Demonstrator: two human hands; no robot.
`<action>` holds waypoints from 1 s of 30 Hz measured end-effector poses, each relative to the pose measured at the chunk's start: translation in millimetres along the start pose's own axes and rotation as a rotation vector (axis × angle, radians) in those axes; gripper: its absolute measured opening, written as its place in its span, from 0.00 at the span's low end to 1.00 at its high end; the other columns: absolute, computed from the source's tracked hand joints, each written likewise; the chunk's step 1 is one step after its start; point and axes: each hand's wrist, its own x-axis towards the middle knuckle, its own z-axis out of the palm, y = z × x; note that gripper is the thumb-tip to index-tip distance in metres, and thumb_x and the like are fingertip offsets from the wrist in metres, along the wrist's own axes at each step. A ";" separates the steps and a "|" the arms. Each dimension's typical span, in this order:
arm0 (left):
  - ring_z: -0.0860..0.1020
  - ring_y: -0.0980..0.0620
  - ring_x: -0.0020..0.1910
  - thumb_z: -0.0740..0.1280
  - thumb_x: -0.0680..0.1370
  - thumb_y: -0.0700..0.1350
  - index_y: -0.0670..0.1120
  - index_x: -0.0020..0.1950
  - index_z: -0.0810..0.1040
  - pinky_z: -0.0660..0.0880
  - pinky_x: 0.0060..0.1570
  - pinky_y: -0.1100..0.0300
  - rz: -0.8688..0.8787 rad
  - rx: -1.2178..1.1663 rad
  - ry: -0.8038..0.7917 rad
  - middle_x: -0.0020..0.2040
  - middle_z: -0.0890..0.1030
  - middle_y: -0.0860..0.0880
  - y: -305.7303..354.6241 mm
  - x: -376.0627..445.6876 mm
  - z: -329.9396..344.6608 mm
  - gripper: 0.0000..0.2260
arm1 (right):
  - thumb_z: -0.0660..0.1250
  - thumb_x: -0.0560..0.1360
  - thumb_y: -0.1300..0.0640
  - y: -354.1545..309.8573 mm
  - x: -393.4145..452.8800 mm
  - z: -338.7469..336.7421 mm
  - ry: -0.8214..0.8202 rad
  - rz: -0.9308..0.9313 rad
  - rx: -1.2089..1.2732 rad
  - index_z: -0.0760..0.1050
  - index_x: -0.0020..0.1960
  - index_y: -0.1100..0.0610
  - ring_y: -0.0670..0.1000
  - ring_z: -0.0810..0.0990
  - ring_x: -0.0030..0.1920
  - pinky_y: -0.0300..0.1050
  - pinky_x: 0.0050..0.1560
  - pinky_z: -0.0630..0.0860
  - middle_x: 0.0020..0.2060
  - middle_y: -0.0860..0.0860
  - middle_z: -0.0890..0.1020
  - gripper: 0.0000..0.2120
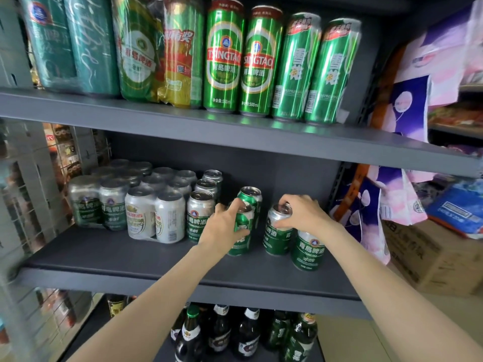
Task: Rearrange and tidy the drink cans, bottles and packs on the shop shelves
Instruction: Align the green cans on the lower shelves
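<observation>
Gripping 2 short cans, our left hand (224, 226) wraps a bright green can (241, 237); our right hand (300, 214) clasps a silver-topped can (277, 237), wrapped packs (130, 205) crowding left.

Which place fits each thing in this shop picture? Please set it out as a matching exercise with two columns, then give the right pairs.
Things:
1. tall green cans
2. brown bottles
3. bright green can
4. can with a silver top

Places:
A. held by the left hand on the middle shelf
B. standing on the top shelf
C. under the right hand, which grips its top
D. on the bottom shelf

Pairs: 1-B, 2-D, 3-A, 4-C
</observation>
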 end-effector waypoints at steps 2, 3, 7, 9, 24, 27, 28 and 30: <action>0.77 0.43 0.42 0.69 0.73 0.51 0.49 0.66 0.62 0.72 0.45 0.56 0.006 0.013 -0.001 0.53 0.73 0.43 -13.1 -13.3 -14.1 0.25 | 0.74 0.66 0.49 0.1 2.5 -0.4 -0.038 -0.009 0.066 0.72 0.56 0.51 0.54 0.70 0.55 0.45 0.49 0.66 0.54 0.53 0.76 0.22; 0.77 0.43 0.41 0.69 0.73 0.51 0.50 0.65 0.63 0.72 0.44 0.56 0.002 0.024 0.010 0.53 0.73 0.43 -20.3 -21.1 -21.8 0.25 | 0.74 0.65 0.50 -2.2 3.4 -1.2 -0.059 -0.028 0.092 0.72 0.56 0.50 0.53 0.69 0.55 0.45 0.48 0.67 0.54 0.52 0.75 0.22; 0.72 0.47 0.36 0.69 0.74 0.51 0.49 0.66 0.62 0.69 0.39 0.60 -0.041 0.046 0.026 0.50 0.69 0.47 -42.5 -43.7 -45.8 0.25 | 0.75 0.67 0.54 -28.2 9.1 2.3 -0.102 -0.146 0.176 0.73 0.56 0.52 0.49 0.69 0.53 0.42 0.45 0.66 0.52 0.49 0.75 0.20; 0.71 0.48 0.35 0.69 0.74 0.51 0.49 0.66 0.62 0.68 0.39 0.61 -0.063 0.053 0.020 0.49 0.67 0.48 -48.7 -46.4 -51.6 0.25 | 0.75 0.66 0.55 -45.4 14.8 10.4 -0.095 -0.183 0.237 0.74 0.54 0.53 0.51 0.73 0.51 0.42 0.43 0.70 0.52 0.50 0.77 0.19; 0.77 0.42 0.42 0.71 0.72 0.52 0.47 0.65 0.60 0.73 0.46 0.56 -0.061 0.085 -0.083 0.49 0.69 0.45 -55.8 -38.1 -57.6 0.28 | 0.74 0.69 0.55 -41.9 59.9 30.2 -0.018 -0.072 0.313 0.72 0.64 0.53 0.54 0.72 0.61 0.40 0.55 0.66 0.62 0.54 0.73 0.25; 0.76 0.42 0.42 0.70 0.73 0.52 0.47 0.66 0.59 0.72 0.45 0.56 -0.057 0.109 -0.066 0.48 0.67 0.46 -56.2 -40.9 -54.7 0.28 | 0.74 0.68 0.58 -44.8 65.8 47.8 0.007 -0.021 0.316 0.71 0.62 0.51 0.56 0.74 0.58 0.44 0.54 0.71 0.61 0.55 0.75 0.24; 0.76 0.42 0.42 0.70 0.73 0.52 0.47 0.65 0.60 0.72 0.45 0.56 -0.055 0.102 -0.065 0.48 0.67 0.45 -56.5 -40.5 -54.3 0.28 | 0.74 0.68 0.59 -44.1 65.5 49.0 0.031 0.000 0.329 0.71 0.60 0.51 0.55 0.74 0.57 0.44 0.53 0.72 0.60 0.55 0.75 0.23; 0.76 0.42 0.42 0.70 0.73 0.52 0.47 0.65 0.60 0.73 0.45 0.56 -0.054 0.079 -0.061 0.49 0.68 0.45 -57.4 -39.6 -53.8 0.27 | 0.75 0.67 0.60 -37.6 64.8 46.4 0.044 0.027 0.322 0.71 0.58 0.52 0.54 0.74 0.55 0.43 0.51 0.71 0.58 0.54 0.75 0.22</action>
